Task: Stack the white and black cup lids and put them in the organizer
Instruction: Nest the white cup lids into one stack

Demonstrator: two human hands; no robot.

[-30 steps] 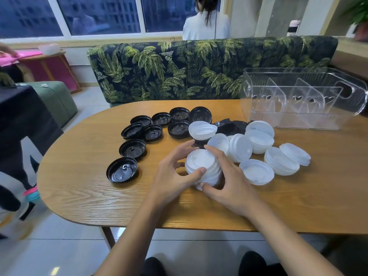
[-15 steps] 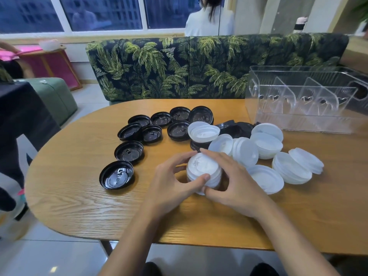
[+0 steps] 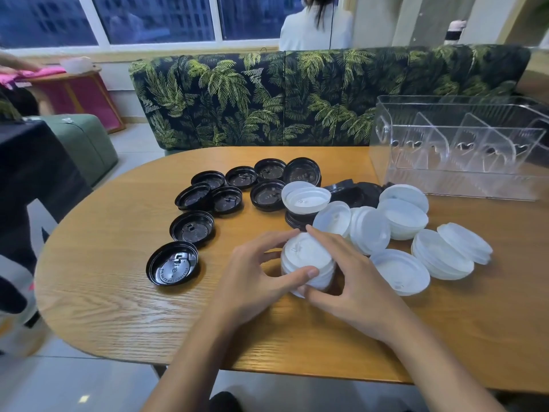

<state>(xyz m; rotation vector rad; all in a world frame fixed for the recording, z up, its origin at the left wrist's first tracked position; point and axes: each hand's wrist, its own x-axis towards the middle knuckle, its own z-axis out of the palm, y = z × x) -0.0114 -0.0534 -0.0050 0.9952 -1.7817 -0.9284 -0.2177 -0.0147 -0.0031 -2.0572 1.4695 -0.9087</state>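
Table (image 3: 113, 298), left hand (image 3: 252, 282), right hand (image 3: 359, 281) gripping one white stack (image 3: 309, 255)

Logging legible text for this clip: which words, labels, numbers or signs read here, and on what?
Nothing here is clear enough to quote.
Nearest black lid: raised lettering curves round its inside, too small and blurred to read.
Black lid behind it: raised marks, unreadable.
White lid stack: small raised mark on top, unreadable.
Clear organizer: heart cut-outs only, no text seen.

Upright white lid stack (image 3: 307, 260); black lids (image 3: 225, 199) scattered left.
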